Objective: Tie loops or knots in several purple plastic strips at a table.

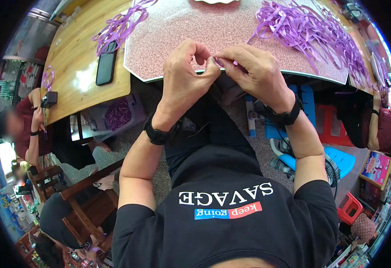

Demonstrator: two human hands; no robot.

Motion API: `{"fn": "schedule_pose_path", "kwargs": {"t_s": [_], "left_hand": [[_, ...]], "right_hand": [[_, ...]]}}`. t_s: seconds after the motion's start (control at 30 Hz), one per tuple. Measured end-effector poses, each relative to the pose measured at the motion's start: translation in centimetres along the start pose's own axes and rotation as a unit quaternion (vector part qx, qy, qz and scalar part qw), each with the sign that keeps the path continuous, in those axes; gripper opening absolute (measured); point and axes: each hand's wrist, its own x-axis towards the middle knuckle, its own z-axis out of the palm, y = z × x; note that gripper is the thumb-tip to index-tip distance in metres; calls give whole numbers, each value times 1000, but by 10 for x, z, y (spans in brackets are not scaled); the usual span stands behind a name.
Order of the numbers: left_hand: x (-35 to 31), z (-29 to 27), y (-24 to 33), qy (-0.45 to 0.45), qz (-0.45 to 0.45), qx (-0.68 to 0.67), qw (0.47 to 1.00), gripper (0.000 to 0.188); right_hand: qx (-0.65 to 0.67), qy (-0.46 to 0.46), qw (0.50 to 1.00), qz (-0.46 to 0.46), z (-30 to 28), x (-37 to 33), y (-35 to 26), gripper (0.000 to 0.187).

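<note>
Both my hands meet at the near edge of a speckled pink table (195, 31). A small bit of purple ribbon (218, 61) shows between my fingertips. My left hand (188, 64) pinches it with thumb and forefinger. From the other side my right hand (255, 69) grips it too, its fingers curled so that most of the ribbon is hidden. A large heap of purple ribbons (302, 31) lies on the table to the right of my hands. To the left, a smaller bunch of purple ribbons (121, 27) hangs over the table's side.
A black phone (106, 67) lies on the wooden table (79, 58) at left. Under it stands a clear bin (117, 114) with purple pieces. Co-workers sit at far left and far right. A blue chair (338, 161) and red stool (350, 208) stand at right.
</note>
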Motion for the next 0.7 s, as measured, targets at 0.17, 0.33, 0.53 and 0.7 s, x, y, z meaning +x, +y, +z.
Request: {"fn": "schedule_pose_path", "kwargs": {"t_s": [0.17,0.33,0.53,0.7], "left_hand": [[0,1,1,2,16,22,1000,12],[0,0,0,-10,12,41,999,12],[-2,2,0,-16,-15,17,1000,12],[-3,2,0,-20,-35,-91,995,11]], "right_hand": [[-36,-18,999,-10,0,1,1,16],[-59,-53,996,-26,-2,0,5,16],[-24,-38,999,-15,5,1,10,16],[42,-9,999,18,6,2,9,12]]}}
